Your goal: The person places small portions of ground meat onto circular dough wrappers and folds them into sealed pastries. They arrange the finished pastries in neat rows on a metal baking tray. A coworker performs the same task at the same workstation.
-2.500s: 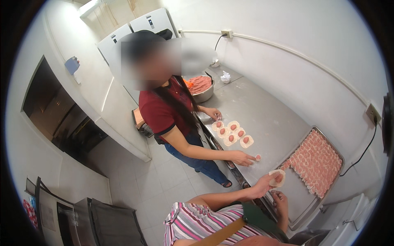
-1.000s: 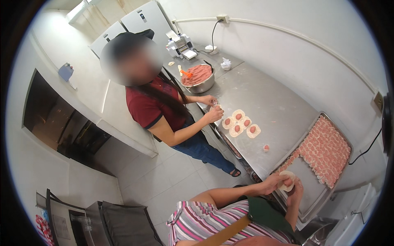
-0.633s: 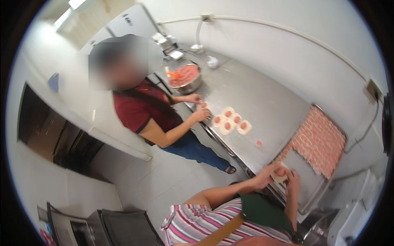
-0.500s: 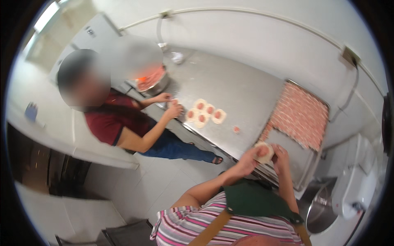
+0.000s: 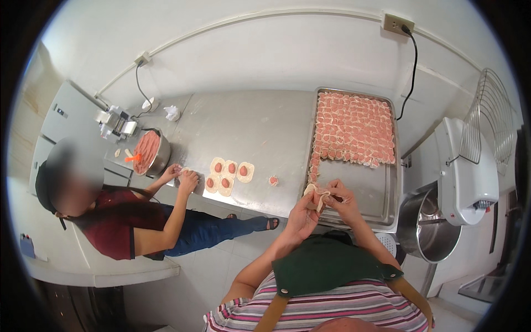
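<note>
A pale dumpling wrapper point(image 5: 319, 195) is gathered between my two hands, over the near left edge of a metal tray point(image 5: 362, 191). My left hand point(image 5: 303, 219) pinches its left side, and my right hand point(image 5: 344, 203) grips its right side. The filling inside it is hidden. Packed rows of open-topped dumplings point(image 5: 354, 127) with pink filling cover the tray's far part, and a strip runs down its left side. Left of the tray, one finished dumpling point(image 5: 273, 181) sits on the steel table point(image 5: 254, 127). Several flat wrappers point(image 5: 244, 172) topped with pink filling lie farther left.
At the left, a co-worker point(image 5: 133, 221) handles a small pale piece at the table edge. Beside them stands a steel pot point(image 5: 160, 156) of pink filling with an orange-handled tool point(image 5: 133, 159). A white mixer point(image 5: 463, 171) with a steel bowl point(image 5: 431, 227) stands to the right.
The wrapper, flat with its pink filling showing before, is now folded up between my fingers. My view has swung right, so the table and tray appear farther left and more upright.
</note>
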Demonstrator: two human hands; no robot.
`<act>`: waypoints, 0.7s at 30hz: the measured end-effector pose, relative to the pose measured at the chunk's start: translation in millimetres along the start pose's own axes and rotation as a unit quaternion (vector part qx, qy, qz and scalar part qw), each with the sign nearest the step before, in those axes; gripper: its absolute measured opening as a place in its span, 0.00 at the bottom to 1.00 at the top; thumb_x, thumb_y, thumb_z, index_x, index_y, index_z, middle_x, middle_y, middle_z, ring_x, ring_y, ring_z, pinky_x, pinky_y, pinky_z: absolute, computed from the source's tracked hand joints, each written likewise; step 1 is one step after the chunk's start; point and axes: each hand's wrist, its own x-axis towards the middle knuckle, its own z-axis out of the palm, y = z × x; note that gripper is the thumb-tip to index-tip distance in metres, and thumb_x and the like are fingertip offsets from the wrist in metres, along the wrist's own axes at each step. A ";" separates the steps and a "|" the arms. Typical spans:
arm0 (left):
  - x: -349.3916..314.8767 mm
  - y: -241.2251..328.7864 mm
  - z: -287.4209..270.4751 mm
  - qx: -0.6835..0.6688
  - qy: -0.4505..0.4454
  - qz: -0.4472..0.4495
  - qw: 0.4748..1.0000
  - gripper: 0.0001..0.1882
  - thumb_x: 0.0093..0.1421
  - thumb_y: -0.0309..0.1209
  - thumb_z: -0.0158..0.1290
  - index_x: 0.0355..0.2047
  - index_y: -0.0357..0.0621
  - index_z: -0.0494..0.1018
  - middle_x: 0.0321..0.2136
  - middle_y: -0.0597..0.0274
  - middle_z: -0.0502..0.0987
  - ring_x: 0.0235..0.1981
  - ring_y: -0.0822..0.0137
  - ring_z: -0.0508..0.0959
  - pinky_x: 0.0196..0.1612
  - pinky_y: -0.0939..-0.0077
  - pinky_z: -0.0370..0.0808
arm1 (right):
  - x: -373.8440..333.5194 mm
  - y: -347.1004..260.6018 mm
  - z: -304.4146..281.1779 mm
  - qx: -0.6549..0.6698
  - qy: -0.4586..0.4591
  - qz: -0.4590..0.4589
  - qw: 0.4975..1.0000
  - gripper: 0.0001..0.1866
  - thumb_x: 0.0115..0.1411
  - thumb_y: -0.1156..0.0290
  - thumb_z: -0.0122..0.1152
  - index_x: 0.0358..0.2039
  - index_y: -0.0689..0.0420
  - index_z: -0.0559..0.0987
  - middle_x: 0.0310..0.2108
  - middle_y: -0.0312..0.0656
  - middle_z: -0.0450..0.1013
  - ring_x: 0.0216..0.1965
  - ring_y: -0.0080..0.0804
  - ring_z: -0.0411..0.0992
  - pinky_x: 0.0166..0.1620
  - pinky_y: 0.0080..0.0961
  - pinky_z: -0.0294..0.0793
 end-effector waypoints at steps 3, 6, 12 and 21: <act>-0.7 -1.2 18.3 0.038 0.054 -0.005 0.998 0.14 0.68 0.35 0.43 0.50 0.41 0.68 0.44 0.65 0.75 0.45 0.73 0.76 0.50 0.76 0.74 | -3.5 7.4 -7.3 -0.023 0.008 -0.024 0.999 0.12 0.59 0.71 0.62 0.44 0.57 0.81 0.36 0.30 0.62 0.37 0.17 0.62 0.39 0.15 0.62; 1.7 0.3 21.8 0.053 0.053 -0.015 0.997 0.15 0.68 0.34 0.43 0.50 0.39 0.67 0.44 0.63 0.75 0.45 0.70 0.76 0.51 0.74 0.73 | -6.5 11.4 -7.1 0.012 0.041 -0.019 0.999 0.11 0.60 0.70 0.61 0.43 0.58 0.81 0.36 0.31 0.67 0.36 0.18 0.64 0.38 0.16 0.65; 7.8 13.3 23.2 -0.046 -0.001 -0.026 0.999 0.18 0.66 0.30 0.44 0.52 0.33 0.65 0.46 0.58 0.74 0.46 0.64 0.75 0.52 0.72 0.73 | -9.3 3.5 -1.2 0.195 0.161 0.078 0.964 0.12 0.62 0.67 0.60 0.42 0.61 0.80 0.34 0.35 0.75 0.33 0.21 0.69 0.36 0.19 0.69; -2.8 23.2 14.3 0.122 0.032 0.118 0.985 0.17 0.62 0.25 0.53 0.51 0.35 0.68 0.47 0.58 0.74 0.47 0.67 0.75 0.49 0.74 0.73 | -3.9 -1.9 32.3 0.224 0.123 0.090 0.963 0.11 0.62 0.67 0.59 0.37 0.62 0.79 0.31 0.36 0.76 0.31 0.23 0.71 0.37 0.20 0.70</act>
